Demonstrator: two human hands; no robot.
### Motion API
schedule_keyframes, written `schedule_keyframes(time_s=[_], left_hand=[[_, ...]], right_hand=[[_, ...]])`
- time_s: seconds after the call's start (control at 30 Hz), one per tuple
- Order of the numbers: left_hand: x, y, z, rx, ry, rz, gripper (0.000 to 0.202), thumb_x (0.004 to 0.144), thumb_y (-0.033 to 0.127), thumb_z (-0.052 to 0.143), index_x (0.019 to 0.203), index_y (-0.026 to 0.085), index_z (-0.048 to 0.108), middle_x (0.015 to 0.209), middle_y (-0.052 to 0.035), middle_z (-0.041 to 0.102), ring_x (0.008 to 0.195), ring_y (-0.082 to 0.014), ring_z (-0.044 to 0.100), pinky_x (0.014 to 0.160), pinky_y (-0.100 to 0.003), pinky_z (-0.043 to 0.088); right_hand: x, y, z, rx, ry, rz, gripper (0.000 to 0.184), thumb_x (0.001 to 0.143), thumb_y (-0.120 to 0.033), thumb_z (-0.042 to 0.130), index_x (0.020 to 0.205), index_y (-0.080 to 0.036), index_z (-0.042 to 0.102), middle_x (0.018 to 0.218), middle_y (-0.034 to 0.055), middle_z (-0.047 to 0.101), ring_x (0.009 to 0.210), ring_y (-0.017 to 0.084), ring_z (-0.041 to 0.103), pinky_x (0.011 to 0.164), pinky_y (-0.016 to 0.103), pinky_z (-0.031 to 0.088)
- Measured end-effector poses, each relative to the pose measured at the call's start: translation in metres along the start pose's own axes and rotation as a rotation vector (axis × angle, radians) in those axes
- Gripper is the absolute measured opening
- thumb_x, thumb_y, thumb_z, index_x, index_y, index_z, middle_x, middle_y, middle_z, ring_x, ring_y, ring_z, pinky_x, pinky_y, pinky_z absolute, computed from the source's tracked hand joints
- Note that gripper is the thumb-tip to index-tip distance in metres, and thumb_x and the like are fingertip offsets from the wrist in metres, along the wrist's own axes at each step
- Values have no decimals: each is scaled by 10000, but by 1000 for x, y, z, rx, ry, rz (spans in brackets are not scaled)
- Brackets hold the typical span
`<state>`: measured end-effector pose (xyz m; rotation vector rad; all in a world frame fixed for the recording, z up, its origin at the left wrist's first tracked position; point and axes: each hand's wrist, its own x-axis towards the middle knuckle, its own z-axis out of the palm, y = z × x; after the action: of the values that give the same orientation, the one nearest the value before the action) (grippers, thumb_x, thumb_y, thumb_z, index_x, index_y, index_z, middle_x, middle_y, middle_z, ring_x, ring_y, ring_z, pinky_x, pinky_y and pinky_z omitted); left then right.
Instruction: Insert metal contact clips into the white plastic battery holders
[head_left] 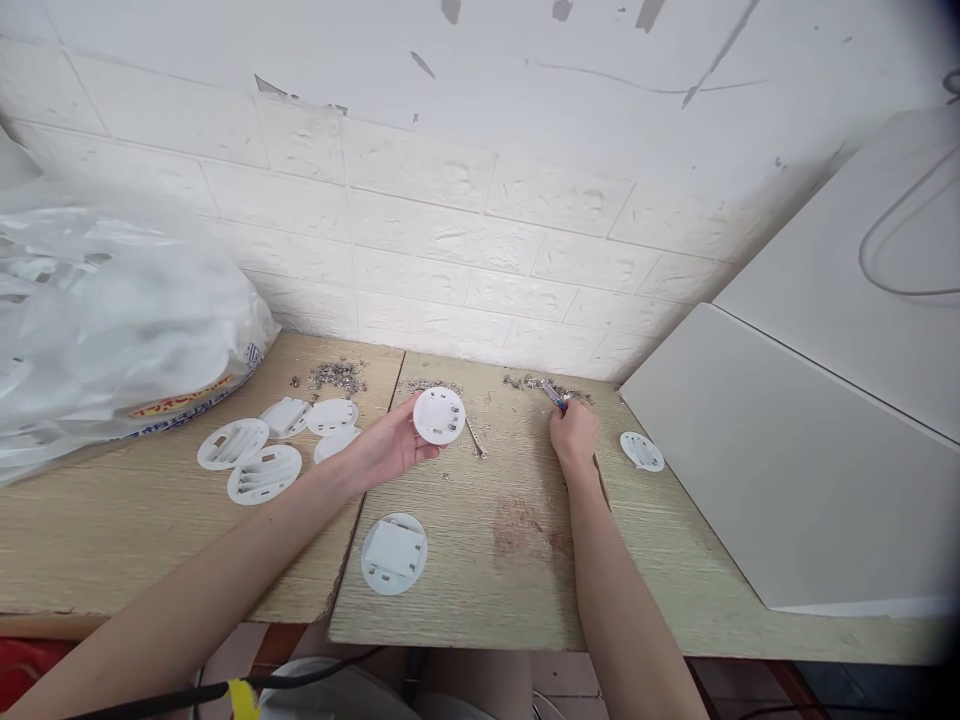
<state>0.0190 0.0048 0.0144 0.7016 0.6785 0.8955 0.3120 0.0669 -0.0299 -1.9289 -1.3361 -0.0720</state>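
Note:
My left hand [397,443] is closed around the edge of a white round plastic base [439,416] with small slots and metal bits near its rim. It is held above the table, tilted toward me. My right hand [575,432] is closed on a thin tool with a silver end and blue part [554,394]; its exact kind is unclear. The tool's end is at a scattered pile of small metal pieces [525,383] near the wall. Between the hands lies a narrow pale strip [475,438]. Another white round base [394,554] lies nearer the table's front edge.
Several white round bases [265,474] lie on the left, beside a large clear bag [112,330] of white parts. More metal pieces [337,378] sit behind them. One base [642,452] lies right, near a large white panel [810,480]. A tiled wall [450,240] bounds the back.

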Motion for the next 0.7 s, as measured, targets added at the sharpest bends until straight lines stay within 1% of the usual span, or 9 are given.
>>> schedule_keyframes(time_s=[0.07, 0.17, 0.23, 0.3, 0.4, 0.47, 0.53, 0.6, 0.7], left_hand=[[0, 2, 1, -36, 36, -32, 392, 900, 503, 457, 1114, 199, 579, 1025, -87, 664, 723, -134, 609, 617, -238, 488], [-1, 4, 2, -36, 60, -55, 455, 912, 541, 391, 1145, 191, 564, 1054, -107, 667, 728, -137, 615, 604, -235, 482], [-2, 4, 3, -27, 52, -50, 449, 904, 543, 410, 1125, 191, 580, 1051, -105, 670, 728, -136, 615, 596, -235, 475], [-2, 3, 1, -13, 41, -35, 352, 871, 463, 532, 1070, 183, 607, 1022, -95, 675, 720, -125, 611, 586, -223, 461], [-1, -1, -2, 74, 60, 10, 248, 750, 220, 696, 982, 156, 636, 977, -80, 679, 723, -107, 603, 610, -205, 449], [0, -3, -4, 226, 105, 52, 251, 709, 154, 699, 955, 144, 648, 950, -70, 681, 748, -121, 603, 646, -220, 451], [1, -6, -6, 511, 174, 138, 205, 724, 185, 671, 924, 141, 665, 904, -58, 683, 777, -156, 604, 687, -255, 453], [2, -7, -8, 863, 223, 304, 190, 762, 214, 617, 926, 152, 689, 909, -52, 678, 837, -194, 604, 756, -294, 448], [2, -8, -12, 1248, 203, 529, 286, 821, 201, 504, 1021, 195, 708, 967, -55, 648, 915, -212, 592, 842, -324, 424]], right_hand=[[-1, -6, -2, 58, 24, -76, 146, 818, -275, 519, 720, -170, 550, 853, 118, 582, 786, 220, 547, 792, 387, 418], [-5, -19, -4, 191, 67, -184, 218, 854, -377, 472, 769, -185, 529, 850, 98, 579, 801, 215, 520, 791, 370, 405], [-10, -29, -5, 255, 58, -215, 274, 866, -441, 436, 796, -191, 523, 830, 86, 588, 775, 209, 517, 767, 360, 400], [-16, -40, -6, 326, 0, -219, 321, 865, -490, 419, 819, -191, 530, 783, 71, 600, 717, 199, 518, 722, 346, 398], [-30, -59, -8, 463, -142, -212, 343, 834, -517, 464, 819, -187, 555, 730, 56, 618, 657, 184, 525, 661, 319, 400], [-39, -71, -9, 548, -234, -209, 317, 814, -489, 506, 816, -182, 582, 721, 50, 626, 643, 175, 527, 625, 299, 399], [-47, -82, -11, 614, -310, -212, 289, 798, -449, 537, 835, -172, 612, 726, 43, 629, 625, 162, 513, 597, 286, 391], [-54, -90, -12, 687, -381, -213, 282, 783, -416, 564, 886, -163, 634, 751, 38, 633, 622, 151, 501, 596, 280, 390], [-64, -98, -12, 803, -496, -215, 272, 769, -399, 602, 897, -165, 652, 770, 29, 631, 637, 142, 495, 606, 272, 393]])
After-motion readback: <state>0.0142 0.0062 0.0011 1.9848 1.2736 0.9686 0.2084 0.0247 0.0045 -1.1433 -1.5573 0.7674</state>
